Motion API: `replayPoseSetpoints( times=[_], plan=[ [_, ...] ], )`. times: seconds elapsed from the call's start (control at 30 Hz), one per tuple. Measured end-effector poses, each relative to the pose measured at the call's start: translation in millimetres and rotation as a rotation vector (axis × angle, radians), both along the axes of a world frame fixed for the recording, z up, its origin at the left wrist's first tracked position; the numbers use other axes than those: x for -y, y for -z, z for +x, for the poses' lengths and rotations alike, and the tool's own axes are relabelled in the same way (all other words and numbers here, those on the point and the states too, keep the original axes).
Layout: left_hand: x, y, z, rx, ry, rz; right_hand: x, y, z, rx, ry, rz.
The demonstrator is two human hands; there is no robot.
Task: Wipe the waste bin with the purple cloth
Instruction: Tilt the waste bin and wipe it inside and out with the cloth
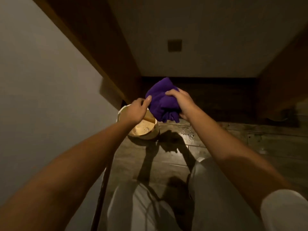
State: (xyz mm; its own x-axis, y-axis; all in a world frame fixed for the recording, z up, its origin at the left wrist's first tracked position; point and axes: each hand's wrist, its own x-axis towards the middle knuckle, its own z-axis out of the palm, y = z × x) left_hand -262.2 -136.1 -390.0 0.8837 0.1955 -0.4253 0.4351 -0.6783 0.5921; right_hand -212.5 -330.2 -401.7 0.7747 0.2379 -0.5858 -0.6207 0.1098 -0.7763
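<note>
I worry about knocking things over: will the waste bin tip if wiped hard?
Possibly. The waste bin looks small, open and nearly empty, so probably light. It stands on smooth floor, so may slide. The left hand at its rim could steady it.

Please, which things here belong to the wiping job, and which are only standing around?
For the job: purple cloth, held by right hand and left hand; waste bin.

Just around: wall plate, dark cord, wet patch on floor.

Wood-plank floor (216, 139), wet patch (188, 132) glinting mid-floor. Pale wall (41, 80) along the floor's left edge, dark wood trim (93, 39) beside it. Square wall plate (174, 45) on far wall. White trousers (150, 205) at near edge.
</note>
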Motion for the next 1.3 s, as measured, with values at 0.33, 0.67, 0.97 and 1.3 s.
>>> replayPoseSetpoints(
  times=[0.33,0.67,0.97,1.3],
  plan=[
    [-6.5,265.5,6.1,-0.108,-0.105,0.021,16.2,208.6,57.5,0.183,-0.047,-0.086],
    [-10.0,319.0,-3.8,0.105,0.048,0.190,-5.8,288.6,46.6,0.158,0.099,0.037],
    [-26.6,292.4,-42.1,0.325,-0.289,-0.123,6.5,307.5,55.5,0.251,0.052,-0.172],
    [-29.0,304.3,-36.0,0.237,-0.512,-0.394,-39.7,342.5,17.1,0.351,-0.134,-0.057]
  ],
)
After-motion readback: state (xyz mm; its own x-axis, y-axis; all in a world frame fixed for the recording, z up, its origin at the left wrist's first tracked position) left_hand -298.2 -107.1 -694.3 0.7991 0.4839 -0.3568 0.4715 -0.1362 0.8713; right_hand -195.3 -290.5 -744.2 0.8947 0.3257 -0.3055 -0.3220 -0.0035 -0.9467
